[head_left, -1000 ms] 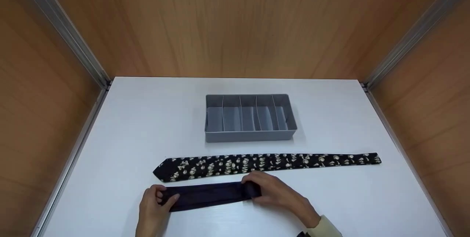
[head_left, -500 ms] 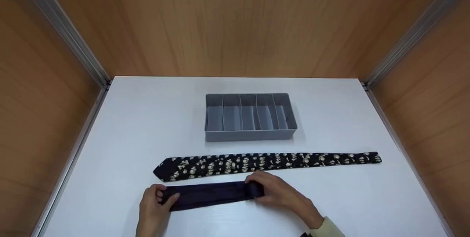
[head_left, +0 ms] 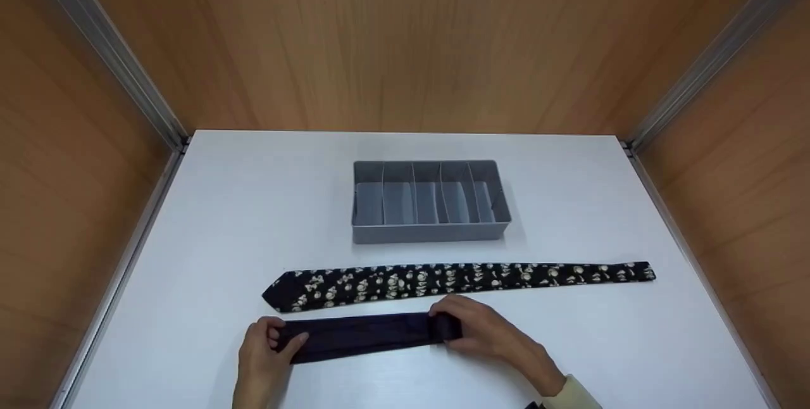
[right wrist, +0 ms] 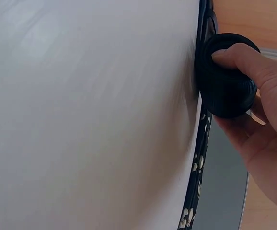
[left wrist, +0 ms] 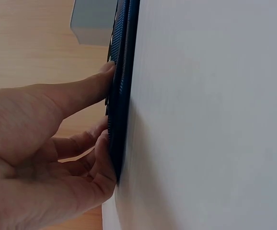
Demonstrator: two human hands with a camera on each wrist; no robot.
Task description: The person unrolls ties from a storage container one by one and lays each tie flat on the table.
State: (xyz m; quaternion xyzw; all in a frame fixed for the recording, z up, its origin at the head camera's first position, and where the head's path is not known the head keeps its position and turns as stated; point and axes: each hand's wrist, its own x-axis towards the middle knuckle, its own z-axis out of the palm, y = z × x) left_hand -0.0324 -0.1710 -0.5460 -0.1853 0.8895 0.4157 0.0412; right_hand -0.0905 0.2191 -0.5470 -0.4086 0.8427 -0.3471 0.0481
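A dark navy necktie (head_left: 367, 334) lies across the front of the white table, its right end wound into a thick roll. My left hand (head_left: 262, 355) holds the flat left end, thumb and fingertips on the fabric; in the left wrist view the thumb (left wrist: 88, 91) presses on the strip above the curled fingers. My right hand (head_left: 484, 333) grips the roll (head_left: 448, 327) between thumb and fingers. From the right wrist, the roll (right wrist: 227, 88) shows as a tight cylinder with the thumb on its coiled end. Just behind lies a black necktie with a pale flower-like print (head_left: 462, 278), stretched out flat.
A grey box (head_left: 430, 233) with several compartments, nothing in them, stands behind the printed necktie. Wooden panels (head_left: 405, 42) enclose the white table (head_left: 190, 257) at the back and both sides, with metal rails at the corners.
My right hand has moved slightly right with the roll, and the flat stretch of navy necktie between my hands has grown longer. My left hand has stayed in place.
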